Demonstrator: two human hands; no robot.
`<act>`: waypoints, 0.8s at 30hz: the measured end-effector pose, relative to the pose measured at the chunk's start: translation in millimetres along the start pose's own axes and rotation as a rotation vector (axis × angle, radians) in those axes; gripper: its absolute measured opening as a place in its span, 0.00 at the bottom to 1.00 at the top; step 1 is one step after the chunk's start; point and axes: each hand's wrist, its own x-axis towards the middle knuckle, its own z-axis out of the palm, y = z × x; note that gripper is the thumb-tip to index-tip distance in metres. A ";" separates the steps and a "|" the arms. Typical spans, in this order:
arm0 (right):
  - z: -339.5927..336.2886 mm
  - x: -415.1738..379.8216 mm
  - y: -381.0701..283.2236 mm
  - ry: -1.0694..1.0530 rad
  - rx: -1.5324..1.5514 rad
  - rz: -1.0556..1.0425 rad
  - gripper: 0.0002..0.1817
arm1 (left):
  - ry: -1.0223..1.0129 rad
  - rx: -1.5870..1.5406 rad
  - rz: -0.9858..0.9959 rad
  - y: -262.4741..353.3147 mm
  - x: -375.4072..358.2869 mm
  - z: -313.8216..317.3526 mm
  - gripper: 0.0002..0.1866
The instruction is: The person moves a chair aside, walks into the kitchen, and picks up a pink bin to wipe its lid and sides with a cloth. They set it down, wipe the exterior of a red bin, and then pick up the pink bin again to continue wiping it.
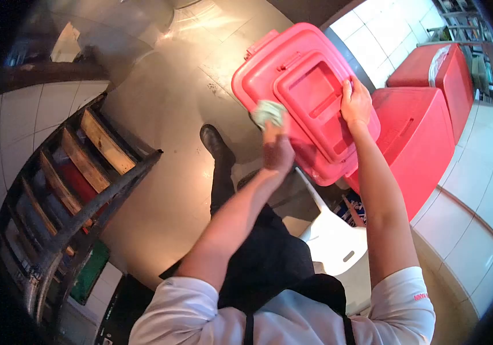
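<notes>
A large red plastic lid with a raised rectangular panel is held tilted in front of me. My right hand grips it at the right side, fingers over the edge of the raised panel. Against the lid's lower left edge, my left hand is closed on a pale green cloth. That hand and the cloth are slightly blurred. Part of the lid's far underside is hidden from view.
Red plastic bins stand along the white tiled ledge at right. A white plastic chair is beside my legs. At left rises a dark metal staircase with wooden treads. The floor is smooth and shiny.
</notes>
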 end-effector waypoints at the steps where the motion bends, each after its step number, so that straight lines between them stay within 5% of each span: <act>1: 0.5 -3.9 -1.0 0.003 -0.001 -0.001 0.27 | -0.171 -0.126 0.093 1.4 -36.8 18.4 0.26; 2: -4.4 -4.4 -6.7 -0.014 -0.001 0.019 0.27 | -0.331 -0.124 0.059 37.7 -59.7 10.7 0.20; 3: -2.9 -5.0 -6.8 -0.039 0.028 0.028 0.27 | -0.089 0.006 0.289 57.1 -75.9 17.3 0.17; 6: -5.7 -5.7 -0.4 0.028 0.104 -0.011 0.26 | -0.313 -0.289 0.162 67.6 -102.4 32.6 0.19; 8: -16.3 -17.8 4.6 0.091 0.447 0.114 0.24 | -0.442 -0.358 0.132 68.2 -97.8 12.9 0.20; 9: -28.4 -22.5 12.3 0.161 0.620 0.200 0.23 | -0.418 -0.738 -0.102 81.8 -70.2 -19.4 0.18; 11: -74.6 -71.1 -9.1 0.238 0.694 0.402 0.22 | -0.315 -0.623 -0.368 82.9 -55.7 -40.3 0.19; 14: -87.6 -187.7 -47.2 0.282 1.011 0.447 0.24 | -0.596 -0.892 -0.527 54.0 -42.9 -28.6 0.20; 15: -77.1 -223.0 -61.5 0.192 1.019 0.427 0.21 | -0.758 -0.811 -0.434 70.4 -28.5 -38.1 0.19; 16: -83.9 -238.8 -77.2 0.118 0.599 0.317 0.18 | -0.918 -0.725 -0.346 91.5 -14.7 -52.6 0.18; 17: -71.8 -253.4 -81.2 0.248 0.726 0.499 0.16 | -1.074 -0.637 -0.259 112.1 -3.4 -67.5 0.17; 19: -65.2 -268.8 -63.4 0.172 1.148 0.989 0.13 | -1.368 -0.452 -0.057 127.7 15.1 -79.6 0.16; 21: -51.5 -276.9 -41.8 0.444 0.834 1.028 0.11 | -0.905 -0.218 0.584 99.4 48.7 -52.2 0.19; 22: -45.4 -281.6 -29.5 0.661 0.766 0.974 0.14 | -0.685 -0.180 0.728 100.1 81.2 -39.6 0.13; 24: -54.2 -270.0 -20.4 0.951 0.965 1.025 0.16 | -0.448 0.323 0.721 78.3 122.2 -15.4 0.31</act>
